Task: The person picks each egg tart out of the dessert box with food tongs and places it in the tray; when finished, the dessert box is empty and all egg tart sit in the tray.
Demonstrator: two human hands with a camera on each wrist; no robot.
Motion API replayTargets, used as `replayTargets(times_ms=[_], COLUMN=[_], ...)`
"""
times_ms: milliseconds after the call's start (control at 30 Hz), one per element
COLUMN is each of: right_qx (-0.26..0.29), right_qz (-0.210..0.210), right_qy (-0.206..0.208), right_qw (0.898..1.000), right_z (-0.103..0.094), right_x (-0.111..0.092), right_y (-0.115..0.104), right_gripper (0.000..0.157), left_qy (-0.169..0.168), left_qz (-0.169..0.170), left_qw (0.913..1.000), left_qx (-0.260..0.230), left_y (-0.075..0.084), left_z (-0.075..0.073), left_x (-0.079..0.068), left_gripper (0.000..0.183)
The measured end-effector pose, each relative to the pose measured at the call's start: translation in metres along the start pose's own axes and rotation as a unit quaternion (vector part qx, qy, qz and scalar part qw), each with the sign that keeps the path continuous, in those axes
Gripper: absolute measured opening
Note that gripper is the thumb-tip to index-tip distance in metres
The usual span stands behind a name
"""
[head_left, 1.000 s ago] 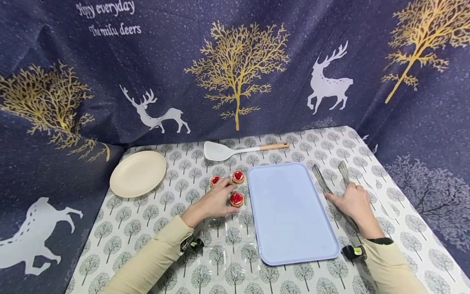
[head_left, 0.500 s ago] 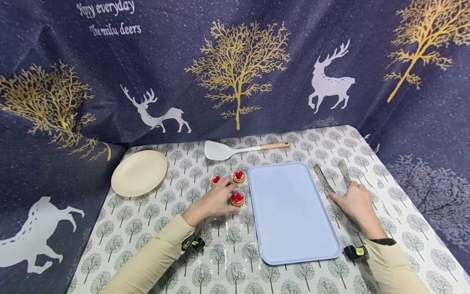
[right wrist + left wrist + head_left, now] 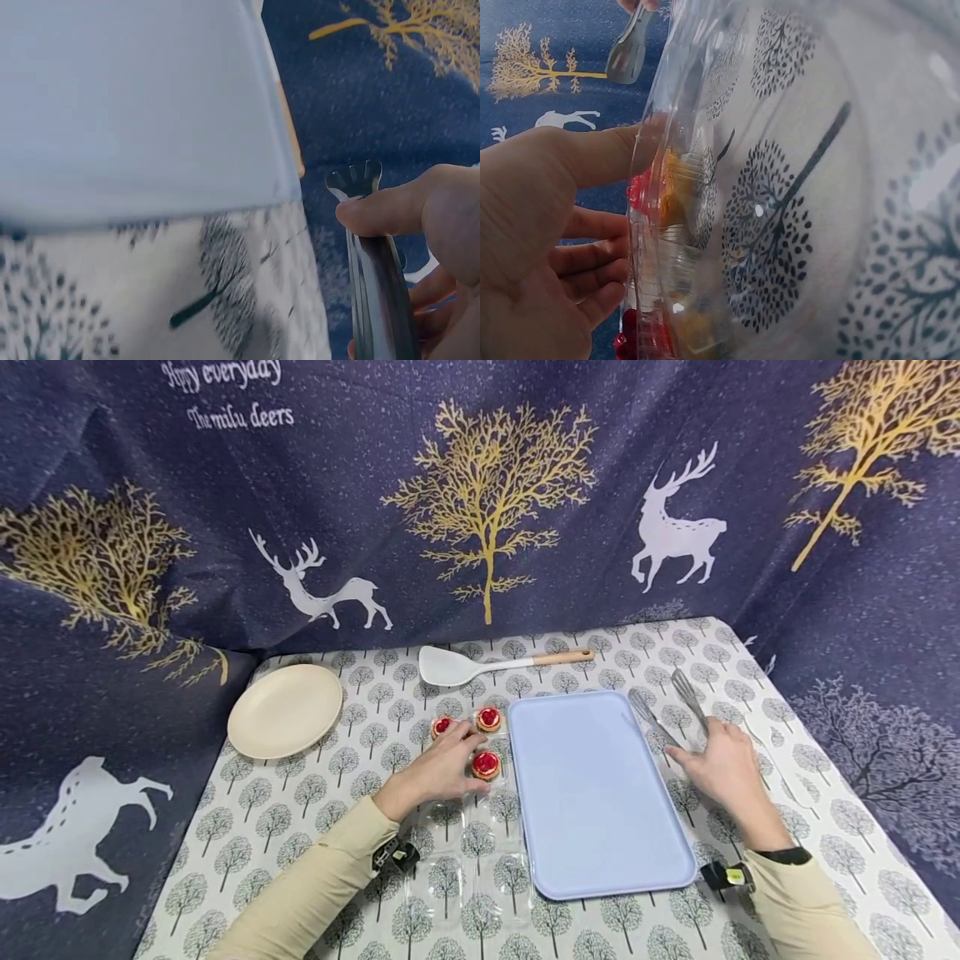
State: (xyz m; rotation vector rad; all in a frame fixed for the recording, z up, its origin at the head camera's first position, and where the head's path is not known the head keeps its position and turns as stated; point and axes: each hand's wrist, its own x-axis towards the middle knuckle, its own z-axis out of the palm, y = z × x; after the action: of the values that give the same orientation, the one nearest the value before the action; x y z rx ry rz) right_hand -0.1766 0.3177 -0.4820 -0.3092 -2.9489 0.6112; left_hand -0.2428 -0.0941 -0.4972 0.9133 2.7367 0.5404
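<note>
Gripping tongs point(image 3: 379, 292), tips pointing away, right hand point(image 3: 720, 768) is right of tray point(image 3: 600, 793); tarts point(image 3: 486, 766) lie left of tray, left hand point(image 3: 441, 768) nearer, touching their plastic box point(image 3: 468, 868), can't tell if grasping.

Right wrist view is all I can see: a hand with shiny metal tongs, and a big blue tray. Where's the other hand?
Observer: The left hand is over at the clear plastic box, on the other side of the blue tray.
Child: Ooh, what's in the box?
Observer: I can see three little red-topped tarts, all toward its far end.
Child: And are the tongs pinching something? I can't see both tips!
Observer: No, the two tips of the tongs are spread apart, with nothing between them.
</note>
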Motion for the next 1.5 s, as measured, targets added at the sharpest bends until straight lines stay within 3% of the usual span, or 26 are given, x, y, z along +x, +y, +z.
replayTargets(times_ms=[300,700,1500], right_qx=[-0.003,-0.004,-0.016], right_qz=[-0.045,-0.141,-0.269], right_qy=[0.005,0.024,0.002], right_qw=[0.999,0.990,0.963], right_z=[-0.009,-0.010,0.018], right_x=[-0.006,-0.014,-0.029], right_y=[-0.021,-0.049,-0.093], right_gripper=[0.084,0.073,0.062], left_qy=[0.000,0.003,0.000], left_qz=[-0.002,0.003,-0.004], left_qw=[1.0000,1.0000,0.9999], left_qx=[0.004,0.009,0.011], left_y=[0.000,0.002,0.002], left_z=[0.000,0.000,-0.001], left_x=[-0.001,0.000,-0.001], left_gripper=[0.089,0.088,0.088])
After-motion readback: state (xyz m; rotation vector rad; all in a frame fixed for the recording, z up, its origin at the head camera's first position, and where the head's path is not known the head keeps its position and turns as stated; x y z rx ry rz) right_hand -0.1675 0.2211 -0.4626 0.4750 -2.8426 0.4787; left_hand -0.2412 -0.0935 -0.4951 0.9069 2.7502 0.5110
